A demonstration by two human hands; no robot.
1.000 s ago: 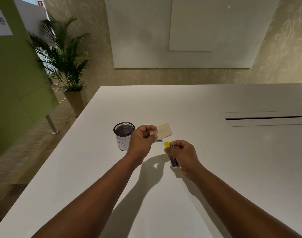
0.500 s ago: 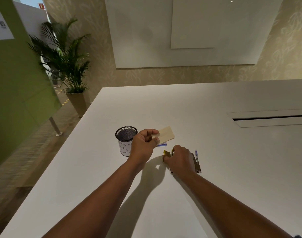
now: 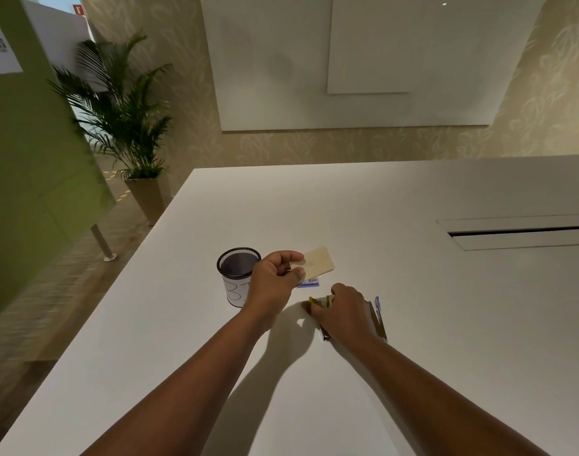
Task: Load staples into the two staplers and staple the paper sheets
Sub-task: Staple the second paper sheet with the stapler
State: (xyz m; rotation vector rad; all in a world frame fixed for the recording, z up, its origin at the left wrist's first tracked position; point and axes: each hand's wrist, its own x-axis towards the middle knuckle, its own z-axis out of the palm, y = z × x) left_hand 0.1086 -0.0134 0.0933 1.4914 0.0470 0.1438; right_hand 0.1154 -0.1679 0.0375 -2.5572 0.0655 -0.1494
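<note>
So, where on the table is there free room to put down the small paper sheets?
White table is bare beyond the black mesh cup, and right of the blue-tipped stapler below the cable slot. Crowded between both hands.

Wide open white table [image 3: 429, 324] to the right and far side, only a cable slot [image 3: 525, 232] cut into it there. On the left, a mesh cup [image 3: 238, 274] stands just beside the left hand [image 3: 275, 284], blocking that side. Two staplers [image 3: 377, 319] crowd the right hand [image 3: 342, 311]. Near edge lies bare between the forearms.
</note>
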